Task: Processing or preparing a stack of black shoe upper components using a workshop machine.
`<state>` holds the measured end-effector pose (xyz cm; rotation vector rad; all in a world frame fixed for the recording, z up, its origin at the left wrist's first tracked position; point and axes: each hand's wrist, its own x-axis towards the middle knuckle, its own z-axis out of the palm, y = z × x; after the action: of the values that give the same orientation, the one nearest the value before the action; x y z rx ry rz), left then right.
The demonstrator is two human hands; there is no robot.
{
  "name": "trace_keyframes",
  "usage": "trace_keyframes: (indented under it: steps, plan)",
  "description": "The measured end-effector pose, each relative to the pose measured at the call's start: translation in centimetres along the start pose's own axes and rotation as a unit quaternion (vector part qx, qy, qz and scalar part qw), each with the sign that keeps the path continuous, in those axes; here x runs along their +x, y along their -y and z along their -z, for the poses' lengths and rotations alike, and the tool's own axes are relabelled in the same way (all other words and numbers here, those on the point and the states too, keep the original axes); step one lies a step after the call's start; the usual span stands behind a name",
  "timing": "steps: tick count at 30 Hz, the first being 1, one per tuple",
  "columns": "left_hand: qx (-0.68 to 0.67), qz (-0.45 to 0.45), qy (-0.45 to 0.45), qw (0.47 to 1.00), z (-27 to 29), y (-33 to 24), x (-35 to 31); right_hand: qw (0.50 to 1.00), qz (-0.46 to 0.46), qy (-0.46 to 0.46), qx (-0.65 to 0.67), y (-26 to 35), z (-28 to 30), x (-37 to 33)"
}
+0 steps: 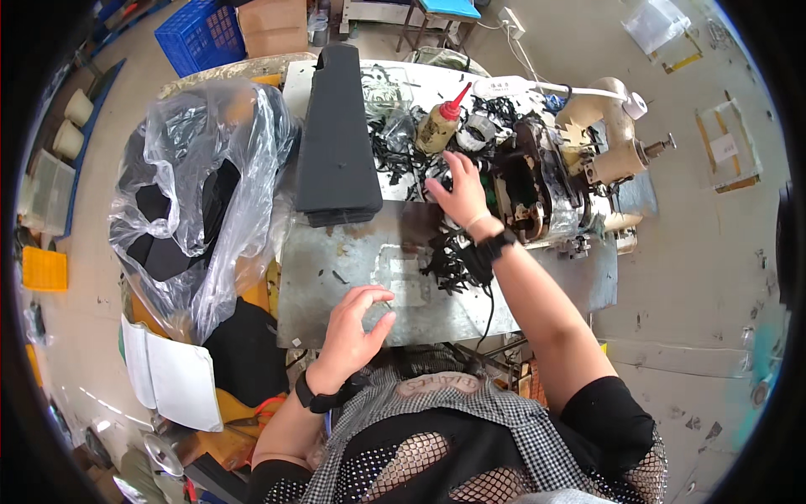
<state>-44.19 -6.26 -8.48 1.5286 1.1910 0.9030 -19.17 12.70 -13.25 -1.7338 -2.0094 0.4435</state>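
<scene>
My right hand (462, 195) reaches over the worktable (336, 256), its fingers apart and nothing in them. Just beyond its fingertips stands a stained, yellowish squeeze bottle (438, 130) with a red nozzle, leaning a little. Black strip scraps (453, 265) lie heaped below that wrist, and more surround the bottle. My left hand (353, 330) hovers at the table's near edge, thumb and fingers spread, holding nothing. Farther off, between the two hands' reach and the left side, rests a stack of long dark grey panels (339, 143).
A sewing-type machine (546, 181) occupies the table's right side, with a white lamp arm (546, 86) above. A pale roll (477, 132) sits among the scraps. Left of the table are a clear plastic bag (243, 143) with black pieces and an open notebook (172, 374).
</scene>
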Motion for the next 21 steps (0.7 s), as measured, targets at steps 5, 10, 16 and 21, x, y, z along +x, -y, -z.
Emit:
trace_keyframes:
  steps: [5,10,16,21]
  plan:
    - [0.033,-0.017,-0.02,0.999,0.5,0.0,-0.7,0.99,-0.076,0.065,-0.101,-2.4,-1.5,2.9]
    - [0.0,0.018,-0.018,1.0,1.1,1.0,-2.5,0.989,0.069,0.104,-0.074,-1.5,-1.6,-4.0]
    - [-0.018,0.029,-0.01,0.999,0.8,1.3,-2.4,0.98,0.18,0.068,-0.043,4.8,-0.8,1.1]
    - [-0.003,0.029,-0.007,1.0,0.3,1.1,-2.0,0.97,0.116,0.152,-0.151,5.9,-4.7,6.0]
